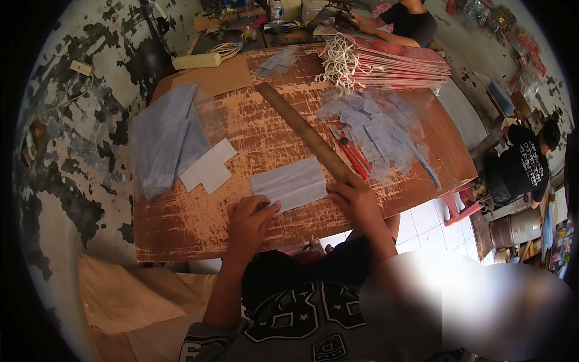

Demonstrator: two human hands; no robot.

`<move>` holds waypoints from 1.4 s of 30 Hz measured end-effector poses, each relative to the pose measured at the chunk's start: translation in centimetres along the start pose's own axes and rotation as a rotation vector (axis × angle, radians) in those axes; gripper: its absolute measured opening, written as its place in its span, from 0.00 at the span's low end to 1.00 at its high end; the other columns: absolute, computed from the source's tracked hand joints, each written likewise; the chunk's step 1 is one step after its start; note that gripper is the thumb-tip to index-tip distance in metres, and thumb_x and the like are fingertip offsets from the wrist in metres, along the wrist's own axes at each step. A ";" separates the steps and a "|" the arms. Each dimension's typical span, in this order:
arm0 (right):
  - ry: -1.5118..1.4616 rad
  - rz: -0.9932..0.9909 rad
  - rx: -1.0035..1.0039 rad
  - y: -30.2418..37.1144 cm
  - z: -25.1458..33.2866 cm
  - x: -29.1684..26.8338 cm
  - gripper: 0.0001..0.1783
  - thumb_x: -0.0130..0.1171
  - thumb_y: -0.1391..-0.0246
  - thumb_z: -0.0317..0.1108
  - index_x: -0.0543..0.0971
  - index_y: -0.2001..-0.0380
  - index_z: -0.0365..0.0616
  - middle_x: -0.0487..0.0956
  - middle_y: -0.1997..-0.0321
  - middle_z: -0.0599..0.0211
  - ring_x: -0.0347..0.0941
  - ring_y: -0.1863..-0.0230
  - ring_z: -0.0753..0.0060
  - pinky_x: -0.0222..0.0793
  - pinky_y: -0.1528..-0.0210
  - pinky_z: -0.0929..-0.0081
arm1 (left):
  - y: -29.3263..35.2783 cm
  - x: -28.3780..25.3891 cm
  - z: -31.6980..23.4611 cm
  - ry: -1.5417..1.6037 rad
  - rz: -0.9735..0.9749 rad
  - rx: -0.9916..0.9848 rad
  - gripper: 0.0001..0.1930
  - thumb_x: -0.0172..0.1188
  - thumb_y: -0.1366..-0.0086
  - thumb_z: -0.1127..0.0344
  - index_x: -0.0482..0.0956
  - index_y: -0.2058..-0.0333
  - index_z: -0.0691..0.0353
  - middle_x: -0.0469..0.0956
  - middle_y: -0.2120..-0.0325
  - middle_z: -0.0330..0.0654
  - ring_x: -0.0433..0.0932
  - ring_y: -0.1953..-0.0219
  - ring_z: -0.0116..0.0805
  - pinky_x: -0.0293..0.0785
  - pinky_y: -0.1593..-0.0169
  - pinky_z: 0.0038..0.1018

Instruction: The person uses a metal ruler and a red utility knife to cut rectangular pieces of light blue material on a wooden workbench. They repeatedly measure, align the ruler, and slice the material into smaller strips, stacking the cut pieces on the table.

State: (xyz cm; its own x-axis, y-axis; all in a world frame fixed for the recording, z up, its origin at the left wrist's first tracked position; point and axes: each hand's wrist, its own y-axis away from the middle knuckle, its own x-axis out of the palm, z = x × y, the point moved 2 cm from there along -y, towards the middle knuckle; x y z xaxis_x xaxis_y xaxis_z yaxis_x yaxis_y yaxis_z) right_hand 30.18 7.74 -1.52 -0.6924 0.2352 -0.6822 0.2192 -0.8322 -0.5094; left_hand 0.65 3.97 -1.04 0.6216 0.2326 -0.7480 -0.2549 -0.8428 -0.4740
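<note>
A pale, bluish rectangular sheet, which looks like thin translucent plastic, lies in front of me near the table's front edge. My left hand is closed at its near left corner, thumb and fingers pinched there. On the opposite side, my right hand has bent fingers at the sheet's right edge, close to the near end of a long brown ruler. That ruler runs diagonally away to the far left. A red-handled cutting tool rests just right of it.
White card pieces and long plastic sheets lie left on the worn table. Cut plastic pieces are scattered right. Behind them sits a stack of red bags with white cords. Two people are nearby.
</note>
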 end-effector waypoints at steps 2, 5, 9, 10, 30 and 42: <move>0.021 -0.010 -0.021 -0.3 -0.3 0.1 0.13 0.79 0.43 0.36 0.91 0.55 0.49 0.83 0.58 0.63 0.85 0.56 0.53 0.83 0.55 0.56 | 0.0 0.0 0.0 0.014 0.006 -0.012 0.14 0.72 0.32 0.67 0.93 0.48 0.48 0.83 0.54 0.36 0.81 0.50 0.38 0.65 0.41 0.39; 0.010 -0.002 -0.021 -0.3 -0.6 -0.1 0.13 0.79 0.43 0.36 0.91 0.55 0.48 0.83 0.58 0.62 0.85 0.56 0.52 0.82 0.55 0.56 | 0.0 0.3 0.1 -0.032 -0.005 0.010 0.15 0.72 0.32 0.68 0.93 0.48 0.48 0.83 0.54 0.36 0.81 0.50 0.38 0.65 0.40 0.39; -0.003 0.009 -0.007 -0.2 -0.1 0.0 0.13 0.78 0.43 0.35 0.91 0.55 0.48 0.83 0.58 0.61 0.84 0.56 0.51 0.82 0.56 0.55 | 0.1 0.1 0.0 -0.016 0.006 -0.019 0.15 0.72 0.33 0.69 0.93 0.49 0.48 0.83 0.54 0.36 0.81 0.50 0.37 0.65 0.40 0.40; -0.004 0.002 -0.008 -0.2 -0.2 0.1 0.13 0.78 0.43 0.34 0.91 0.55 0.48 0.83 0.58 0.61 0.84 0.56 0.51 0.82 0.56 0.55 | 0.1 0.1 0.1 -0.011 0.005 -0.017 0.15 0.72 0.32 0.69 0.93 0.49 0.48 0.83 0.54 0.36 0.81 0.50 0.37 0.65 0.40 0.40; 0.003 0.015 0.021 -0.5 0.0 -0.1 0.13 0.79 0.45 0.33 0.91 0.55 0.49 0.83 0.59 0.65 0.85 0.58 0.55 0.82 0.57 0.57 | -0.2 0.1 -0.2 -0.068 0.023 -0.030 0.16 0.75 0.34 0.64 0.93 0.47 0.47 0.83 0.55 0.33 0.80 0.52 0.35 0.65 0.43 0.37; 0.021 0.061 0.027 -0.7 0.0 -0.2 0.12 0.78 0.43 0.33 0.90 0.55 0.48 0.83 0.59 0.65 0.85 0.59 0.56 0.83 0.58 0.57 | -0.5 -0.1 -0.6 -0.060 0.019 -0.027 0.14 0.75 0.34 0.65 0.93 0.50 0.50 0.85 0.56 0.32 0.82 0.51 0.35 0.66 0.45 0.36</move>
State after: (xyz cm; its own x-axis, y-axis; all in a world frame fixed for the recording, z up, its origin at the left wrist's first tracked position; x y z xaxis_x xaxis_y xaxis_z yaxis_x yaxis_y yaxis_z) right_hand 30.19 8.31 -1.00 -0.6637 0.1934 -0.7225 0.2421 -0.8584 -0.4522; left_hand 1.17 4.14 -0.45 0.5707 0.2445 -0.7839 -0.2460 -0.8599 -0.4473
